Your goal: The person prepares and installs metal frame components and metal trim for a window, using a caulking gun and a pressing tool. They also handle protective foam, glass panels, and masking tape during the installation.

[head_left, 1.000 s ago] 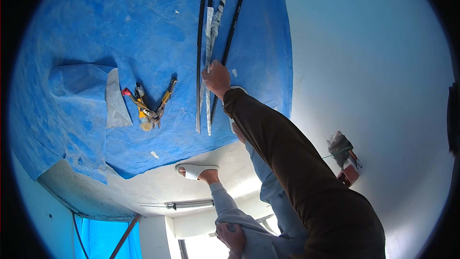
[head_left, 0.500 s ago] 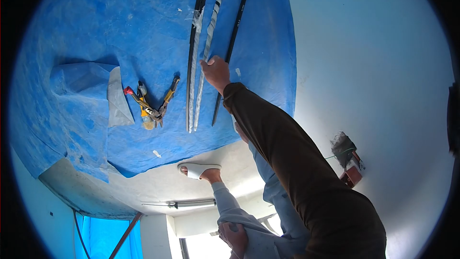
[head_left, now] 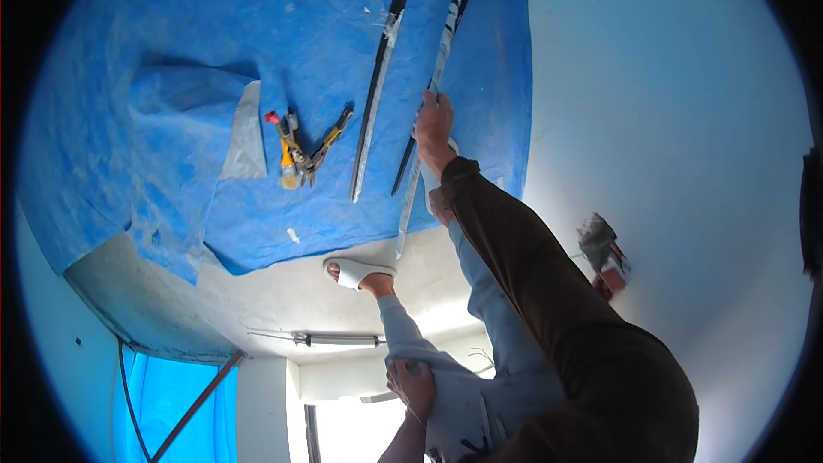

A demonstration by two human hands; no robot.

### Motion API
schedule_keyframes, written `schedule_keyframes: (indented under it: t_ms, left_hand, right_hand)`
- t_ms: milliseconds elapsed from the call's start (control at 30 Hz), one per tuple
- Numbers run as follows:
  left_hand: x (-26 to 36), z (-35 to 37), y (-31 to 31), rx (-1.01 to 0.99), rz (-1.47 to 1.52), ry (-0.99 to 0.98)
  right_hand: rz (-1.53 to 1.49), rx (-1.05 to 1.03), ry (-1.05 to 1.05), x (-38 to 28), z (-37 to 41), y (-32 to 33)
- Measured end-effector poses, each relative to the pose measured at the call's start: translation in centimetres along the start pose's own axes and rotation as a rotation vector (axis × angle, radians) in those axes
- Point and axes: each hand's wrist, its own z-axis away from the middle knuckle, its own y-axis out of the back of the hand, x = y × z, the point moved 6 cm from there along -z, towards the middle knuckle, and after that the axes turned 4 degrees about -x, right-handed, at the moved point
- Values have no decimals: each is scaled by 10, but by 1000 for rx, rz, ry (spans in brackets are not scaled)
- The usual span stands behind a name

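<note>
My right hand [head_left: 434, 118], in a brown sleeve, is closed round a long, thin strip wrapped in whitish film [head_left: 447, 26]. The strip slants above the blue sheet, with its lower end near my feet. A dark, narrow strip [head_left: 403, 167] lies partly behind it. To the left, another long black-and-silver strip [head_left: 375, 99] rests on the sheet, with torn film clinging to it. My left hand [head_left: 411, 387] rests over my left knee, fingers loosely bent and holding nothing that I can see.
The blue sheet [head_left: 206, 26] covers the floor, with a folded flap at left. Yellow-handled snips [head_left: 317, 154] and a yellow-handled tool [head_left: 289, 159] lie on it. My slippered foot [head_left: 358, 273] stands at its edge. A caulking gun-like tool [head_left: 339, 340] lies behind; a grey-and-red bundle [head_left: 600, 244] is at right.
My right hand has moved right with the wrapped strip, parting it from the black-and-silver strip and crossing it over the dark one. The whole view has shifted. My left hand stays on the knee.
</note>
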Motion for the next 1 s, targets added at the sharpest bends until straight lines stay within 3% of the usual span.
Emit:
schedule_keyframes:
  t_ms: [100,133,200,233,300,367,433,467,567,600,700,800,833,1000]
  left_hand:
    - [-2,5,16,97,74,-96]
    - [-4,-3,20,132,108,-131]
    - [-20,-15,48,315,534,-230]
    - [-6,-18,78,443,568,-382]
    - [41,12,172,413,803,-497]
    - [88,92,287,401,965,-693]
    - [82,153,370,394,1187,-884]
    - [71,188,405,369,1254,-999]
    - [-2,273,477,523,1473,-1173]
    - [-26,298,487,532,1539,-1267]
    - [-109,346,491,646,1716,-1272]
    - [-171,377,471,729,1701,-1226]
    - [-132,367,508,732,1723,-1158]
    - [-172,385,495,729,1791,-1117]
  right_hand:
    - [-66,-123,-89,-75,85,7]
    - [11,-142,102,-90,107,6]
    - [213,-165,423,-110,154,6]
    - [289,-210,624,-156,203,0]
    - [332,-332,478,-238,306,-3]
    - [407,-544,647,-303,395,-9]
    - [473,-640,772,-322,464,-15]
    - [355,-736,802,-329,492,-20]
    - [354,-938,1009,-358,585,-24]
    - [389,-963,1076,-372,611,-21]
    - [385,-1032,1319,-402,673,-12]
    - [458,-1073,1318,-412,709,9]
    - [514,-1103,1274,-448,678,-19]
    - [586,-1195,1409,-471,721,-4]
